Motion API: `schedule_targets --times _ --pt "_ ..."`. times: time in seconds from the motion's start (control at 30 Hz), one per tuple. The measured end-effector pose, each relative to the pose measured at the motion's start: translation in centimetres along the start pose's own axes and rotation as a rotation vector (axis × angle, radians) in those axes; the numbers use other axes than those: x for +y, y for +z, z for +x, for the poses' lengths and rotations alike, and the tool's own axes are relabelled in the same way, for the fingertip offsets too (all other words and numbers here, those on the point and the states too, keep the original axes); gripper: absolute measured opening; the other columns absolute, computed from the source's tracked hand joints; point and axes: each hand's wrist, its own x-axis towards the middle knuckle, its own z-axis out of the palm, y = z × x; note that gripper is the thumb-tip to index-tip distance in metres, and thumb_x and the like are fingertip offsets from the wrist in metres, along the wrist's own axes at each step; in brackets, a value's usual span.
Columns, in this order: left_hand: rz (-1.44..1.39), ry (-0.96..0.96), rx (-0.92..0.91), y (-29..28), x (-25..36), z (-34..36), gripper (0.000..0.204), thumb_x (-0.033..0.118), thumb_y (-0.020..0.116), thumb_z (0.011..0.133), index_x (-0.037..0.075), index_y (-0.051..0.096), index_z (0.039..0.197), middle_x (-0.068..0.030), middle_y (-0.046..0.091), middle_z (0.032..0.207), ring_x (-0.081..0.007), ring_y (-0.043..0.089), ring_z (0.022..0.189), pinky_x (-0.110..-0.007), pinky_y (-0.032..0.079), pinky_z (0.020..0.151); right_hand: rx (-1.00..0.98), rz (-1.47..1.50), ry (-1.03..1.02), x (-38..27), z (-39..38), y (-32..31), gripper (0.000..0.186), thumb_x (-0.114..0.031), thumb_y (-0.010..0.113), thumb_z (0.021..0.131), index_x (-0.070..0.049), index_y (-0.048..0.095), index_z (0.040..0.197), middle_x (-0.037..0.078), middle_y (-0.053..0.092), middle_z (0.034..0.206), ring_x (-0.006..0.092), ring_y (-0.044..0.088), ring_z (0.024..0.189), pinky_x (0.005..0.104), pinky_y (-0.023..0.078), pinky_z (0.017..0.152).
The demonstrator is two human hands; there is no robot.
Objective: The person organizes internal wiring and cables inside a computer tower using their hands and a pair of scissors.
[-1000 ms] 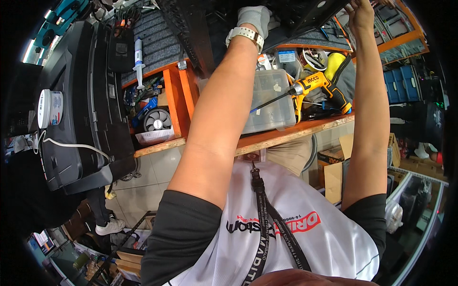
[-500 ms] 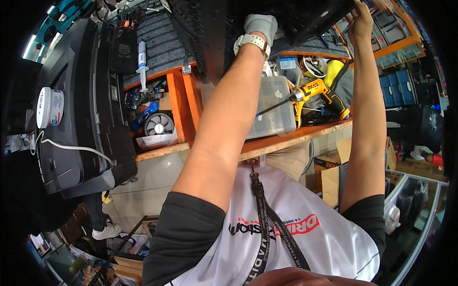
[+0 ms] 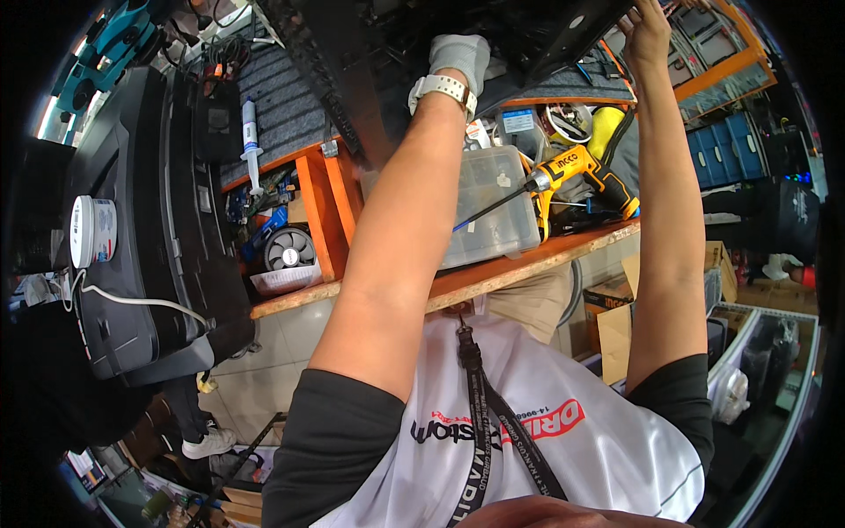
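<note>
A black computer case [image 3: 387,53] with a perforated side leans over the bench at the top of the view. My left hand [image 3: 459,62] wears a whitish-grey glove and reaches into its dark interior. The fingers of that hand are hidden from sight, while a white watch [image 3: 444,93] shows at the wrist. My right hand [image 3: 648,37] is bare, raised high at the upper right, with its fingers closed around the case's right edge. Below and between my arms, a yellow and black cordless screwdriver [image 3: 563,167] with a long bit rests over a clear plastic box [image 3: 488,224].
An open drawer on the left holds a round black fan [image 3: 289,250]. A syringe [image 3: 251,145] lies on the grey ribbed mat [image 3: 280,106]. Further left stands a large black case [image 3: 123,211] with a white tub [image 3: 93,231]. A wooden edge [image 3: 528,266] runs before my body.
The whole view has shifted slightly, so the bench items sit a little further left. My left hand stays inside the case and my right hand stays at its edge.
</note>
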Motion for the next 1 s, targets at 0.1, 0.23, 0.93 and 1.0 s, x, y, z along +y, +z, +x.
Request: schedule_targets --times 0.1,0.23,0.93,1.0 --pt "0.248 -0.025 -0.013 -5.0 3.5 -3.2 0.026 0.009 0.064 0.105 -0.003 0.074 0.125 -0.0245 0.076 0.131 -0.0394 0.076 0.121 -0.048 0.063 0.103 0.039 -0.011 -0.012 0.0 0.1 -0.2 0.038 -0.039 0.075 0.103 -0.015 0.067 0.131 0.001 0.075 0.121 0.0148 0.072 0.108 0.0334 0.055 0.091" --pt "0.496 -0.171 -0.003 -7.6 5.6 -4.3 0.027 0.023 0.076 0.098 0.016 0.085 0.122 -0.0139 0.081 0.125 -0.0338 0.077 0.12 -0.046 0.061 0.1 -0.045 -0.008 -0.003 -0.1 0.0 -0.6 0.038 -0.038 0.076 0.102 -0.014 0.067 0.131 0.002 0.076 0.122 0.0153 0.072 0.11 0.0344 0.055 0.093" --pt "-0.82 -0.242 0.127 5.0 -4.3 5.3 0.028 0.019 0.063 0.106 0.009 0.079 0.126 -0.0158 0.079 0.13 -0.0336 0.078 0.12 -0.047 0.064 0.096 0.001 -0.002 -0.049 0.4 0.3 -0.1 0.026 -0.036 0.071 0.104 -0.017 0.069 0.121 -0.001 0.073 0.108 0.0136 0.071 0.099 0.0305 0.056 0.085" --pt "-0.921 -0.222 0.127 3.8 -3.8 4.4 0.027 0.017 0.063 0.105 0.008 0.079 0.125 -0.0164 0.079 0.128 -0.0342 0.078 0.118 -0.046 0.065 0.096 0.001 -0.017 -0.044 0.5 0.4 -0.2 0.028 -0.037 0.072 0.104 -0.016 0.069 0.123 -0.001 0.074 0.11 0.0129 0.071 0.1 0.0306 0.056 0.085"
